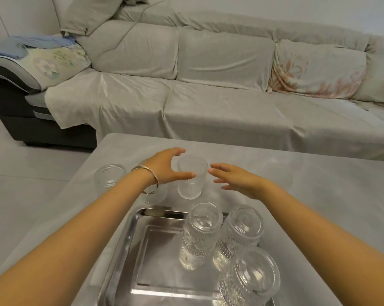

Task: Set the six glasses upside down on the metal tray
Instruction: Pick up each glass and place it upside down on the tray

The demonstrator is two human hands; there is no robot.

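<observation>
A metal tray (129, 244) lies at the near edge of the grey table. Three patterned glasses stand upside down on its right half: one at the back middle (201, 230), one at the back right (239, 230), one at the front right (250, 277). Three more glasses stand on the table beyond the tray. The middle one (192, 184) is mouth up, and my left hand (164, 166) is cupped around its left side, thumb at its near wall, fingers spread. My right hand (237, 177) hovers open just right of it. Another glass (153, 195) is partly hidden under my left wrist. The third (109, 175) is farther left.
The grey table (297, 195) stretches to the right and back. A covered sofa (208, 89) runs along behind it. The tray's left half holds no glasses. A silver bangle (150, 180) circles my left wrist.
</observation>
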